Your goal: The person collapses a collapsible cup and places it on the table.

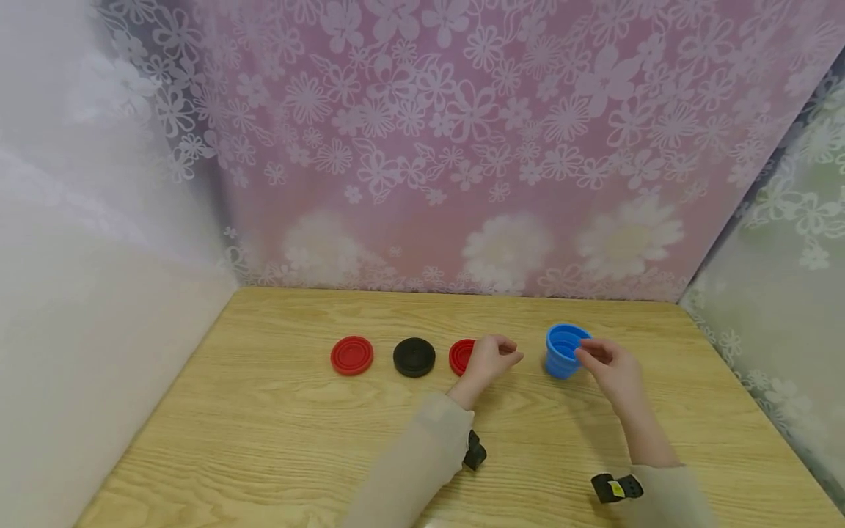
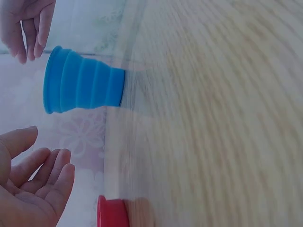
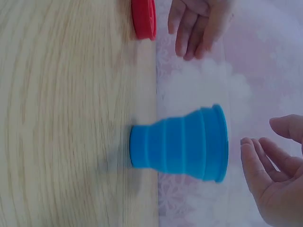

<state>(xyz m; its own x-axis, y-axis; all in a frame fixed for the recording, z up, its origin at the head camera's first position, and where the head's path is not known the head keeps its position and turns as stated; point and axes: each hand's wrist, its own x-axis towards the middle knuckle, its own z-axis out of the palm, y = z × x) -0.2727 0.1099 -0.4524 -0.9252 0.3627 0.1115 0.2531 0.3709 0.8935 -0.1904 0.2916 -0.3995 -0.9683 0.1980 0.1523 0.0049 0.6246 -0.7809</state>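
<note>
A blue collapsible cup [image 1: 560,361] stands upright and extended on the wooden table, its ribbed wall widening toward the rim in both wrist views. My right hand [image 1: 612,372] is beside the rim, overlapping it in the head view; in the right wrist view a small gap shows between its relaxed fingertips and the cup [image 3: 182,144]. To the left, my left hand [image 1: 490,361] hovers with loosely bent fingers and nothing between them. It partly hides a flat red collapsed cup [image 1: 461,355]. The left wrist view shows this hand [image 2: 40,182] apart from the blue cup.
Left of the hands lie a black collapsed cup [image 1: 414,357] and another red collapsed cup [image 1: 352,356], in a row with the others. The wooden table [image 1: 264,433] meets a pink floral curtain [image 1: 422,183] at its back edge, with pale walls on both sides.
</note>
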